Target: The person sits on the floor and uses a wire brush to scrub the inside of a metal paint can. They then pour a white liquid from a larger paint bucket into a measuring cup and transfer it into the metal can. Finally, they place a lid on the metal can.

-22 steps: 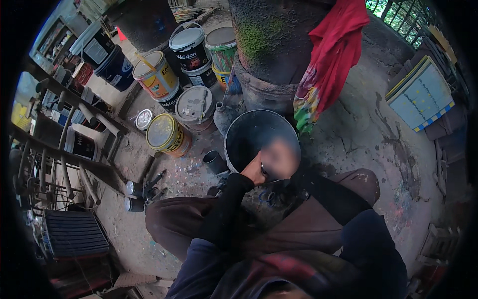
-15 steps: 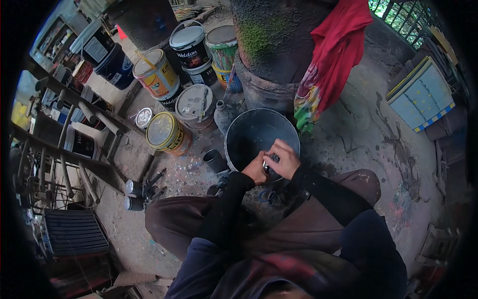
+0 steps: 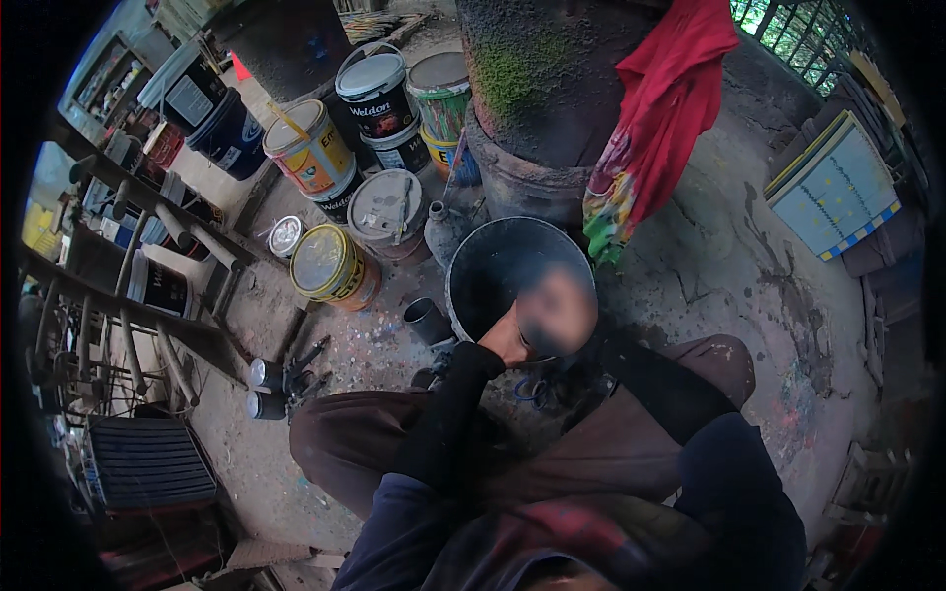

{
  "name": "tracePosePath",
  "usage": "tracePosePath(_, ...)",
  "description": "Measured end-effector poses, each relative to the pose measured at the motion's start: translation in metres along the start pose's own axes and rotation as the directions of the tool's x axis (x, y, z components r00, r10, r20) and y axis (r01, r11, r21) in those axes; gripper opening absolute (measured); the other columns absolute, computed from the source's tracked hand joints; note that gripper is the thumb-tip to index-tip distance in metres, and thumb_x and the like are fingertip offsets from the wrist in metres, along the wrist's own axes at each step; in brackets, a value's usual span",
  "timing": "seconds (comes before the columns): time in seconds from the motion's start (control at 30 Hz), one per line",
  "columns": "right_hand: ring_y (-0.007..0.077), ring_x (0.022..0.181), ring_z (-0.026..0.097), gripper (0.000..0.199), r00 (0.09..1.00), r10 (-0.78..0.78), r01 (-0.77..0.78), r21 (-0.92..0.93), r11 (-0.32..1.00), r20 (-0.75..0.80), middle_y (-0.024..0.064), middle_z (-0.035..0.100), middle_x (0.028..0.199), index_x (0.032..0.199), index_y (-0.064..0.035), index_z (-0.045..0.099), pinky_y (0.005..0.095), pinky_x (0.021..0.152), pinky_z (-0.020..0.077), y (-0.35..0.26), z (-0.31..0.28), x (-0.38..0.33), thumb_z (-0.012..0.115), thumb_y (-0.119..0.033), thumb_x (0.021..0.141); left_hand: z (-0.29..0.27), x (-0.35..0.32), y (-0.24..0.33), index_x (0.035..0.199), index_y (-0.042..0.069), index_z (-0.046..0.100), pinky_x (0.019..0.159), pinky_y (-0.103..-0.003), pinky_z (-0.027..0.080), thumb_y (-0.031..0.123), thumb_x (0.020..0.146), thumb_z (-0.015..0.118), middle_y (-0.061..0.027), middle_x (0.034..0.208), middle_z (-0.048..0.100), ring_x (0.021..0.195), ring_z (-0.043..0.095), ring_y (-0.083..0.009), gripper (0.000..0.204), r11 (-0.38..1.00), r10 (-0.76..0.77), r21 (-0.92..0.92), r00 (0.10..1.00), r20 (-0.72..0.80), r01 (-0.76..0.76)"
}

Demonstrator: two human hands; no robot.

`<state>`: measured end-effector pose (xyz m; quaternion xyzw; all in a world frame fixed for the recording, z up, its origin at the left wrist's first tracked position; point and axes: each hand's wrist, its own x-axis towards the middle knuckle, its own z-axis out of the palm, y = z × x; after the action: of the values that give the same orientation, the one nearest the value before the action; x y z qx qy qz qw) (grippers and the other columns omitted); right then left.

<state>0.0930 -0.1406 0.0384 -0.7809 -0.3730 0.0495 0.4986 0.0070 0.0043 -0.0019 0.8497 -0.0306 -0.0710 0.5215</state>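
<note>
I sit cross-legged with both hands over the near right rim of a large dark bucket (image 3: 463, 261). My left hand (image 3: 505, 339) has its fingers curled inward around something dark and small, mostly hidden in the blur. Beside it on the right, my right hand (image 3: 562, 305) is smeared, so its fingers cannot be made out. The bucket's inside is dark. Just left of the bucket a small dark cup (image 3: 426, 321) sits on the floor, and a grey plastic bottle (image 3: 442, 234) stands behind it.
Paint pails cluster at the far left, including a yellow one (image 3: 330, 264) and a grey-lidded one (image 3: 386, 209). A mossy drum (image 3: 542, 108) stands beyond the bucket, draped with red cloth (image 3: 670, 118). Small tins (image 3: 266, 374) lie left of my knee. Wooden racks (image 3: 148, 227) line the left.
My right hand, earlier clear with fingers on a small shiny object at my left hand, is now smeared and slightly further right. My left hand has stayed nearly in place.
</note>
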Motion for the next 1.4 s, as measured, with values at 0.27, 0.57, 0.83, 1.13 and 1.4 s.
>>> tracePosePath(0.27, 0.0333, 0.082, 0.053, 0.016, 0.998, -0.056, 0.056, 0.003, 0.998, -0.003, 0.0137, 0.051, 0.081, 0.075, -0.0023, 0.056, 0.0413, 0.072, 0.0437, -0.009, 0.002, 0.003, 0.071, -0.008, 0.072, 0.005, -0.001, -0.014, 0.126, -0.001, 0.037, 0.091, -0.039, 0.044, 0.010, 0.065, 0.069, -0.0228, 0.112, 0.054, 0.106, 0.056, -0.0382, 0.070, 0.999, 0.022, -0.043, 0.999, -0.026, -0.023)
tracePosePath(0.57, 0.0320, 0.082, 0.053, 0.013, 0.999, 0.017, -0.018, 0.028, 0.999, 0.038, 0.0129, 0.051, 0.082, 0.075, -0.0023, 0.058, 0.0396, 0.071, 0.0441, -0.003, -0.006, 0.010, 0.070, -0.009, 0.073, 0.005, -0.002, -0.007, 0.129, 0.002, 0.031, 0.089, -0.039, 0.045, 0.008, 0.065, 0.072, -0.0252, 0.112, 0.055, 0.109, 0.056, -0.0387, 0.076, 0.997, -0.020, -0.076, 0.999, -0.035, 0.017)
tracePosePath(0.83, 0.0317, 0.080, 0.053, 0.016, 1.000, 0.014, -0.014, -0.007, 1.000, 0.027, 0.0119, 0.050, 0.081, 0.077, -0.0025, 0.057, 0.0388, 0.073, 0.0440, 0.006, -0.002, 0.005, 0.070, -0.011, 0.073, 0.002, -0.002, 0.002, 0.131, 0.005, 0.026, 0.087, -0.041, 0.046, 0.005, 0.069, 0.069, -0.0246, 0.114, 0.055, 0.107, 0.056, -0.0418, 0.076, 0.994, 0.110, -0.005, 0.990, -0.089, -0.111)
tracePosePath(1.13, 0.0331, 0.081, 0.052, 0.017, 0.962, -0.268, 0.270, -0.037, 0.962, 0.042, 0.0127, 0.049, 0.082, 0.077, -0.0012, 0.054, 0.0397, 0.070, 0.0433, -0.012, 0.006, -0.004, 0.067, -0.011, 0.077, 0.002, -0.003, -0.023, 0.129, 0.002, 0.030, 0.088, -0.040, 0.044, 0.005, 0.066, 0.068, -0.0238, 0.112, 0.052, 0.106, 0.055, -0.0403, 0.074, 0.995, 0.099, 0.004, 0.994, -0.046, -0.099)
tracePosePath(1.4, 0.0331, 0.080, 0.053, 0.014, 0.949, -0.300, 0.305, -0.047, 0.951, 0.098, 0.0137, 0.050, 0.083, 0.077, -0.0029, 0.056, 0.0402, 0.071, 0.0431, -0.023, 0.002, -0.008, 0.068, -0.011, 0.076, 0.001, 0.002, -0.028, 0.132, 0.005, 0.029, 0.088, -0.039, 0.043, 0.007, 0.067, 0.071, -0.0196, 0.110, 0.051, 0.106, 0.054, -0.0378, 0.078, 0.937, 0.275, 0.223, 0.962, -0.003, -0.267)
